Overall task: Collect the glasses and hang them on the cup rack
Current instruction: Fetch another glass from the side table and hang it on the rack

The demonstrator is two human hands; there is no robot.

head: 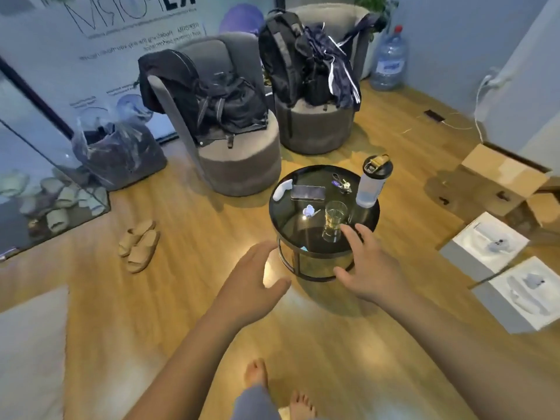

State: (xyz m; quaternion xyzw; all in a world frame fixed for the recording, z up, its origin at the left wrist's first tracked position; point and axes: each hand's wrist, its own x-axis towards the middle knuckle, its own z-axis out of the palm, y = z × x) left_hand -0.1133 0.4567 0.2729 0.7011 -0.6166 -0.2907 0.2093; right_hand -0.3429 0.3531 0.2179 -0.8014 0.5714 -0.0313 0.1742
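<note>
Early stage: one glass [334, 221], holding yellowish liquid, stands uncollected on the round table [280, 207]. The right hand [368, 265], fingers spread, nears it; the left hand [253, 274] hangs slack and empty. No cup rack is visible.

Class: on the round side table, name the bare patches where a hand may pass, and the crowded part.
Bare: the table's near-left glass between the crumpled wrapper, the glass and the front rim. Crowded: the far half, where the white object, phone, keys and bottle sit in a row.
</note>
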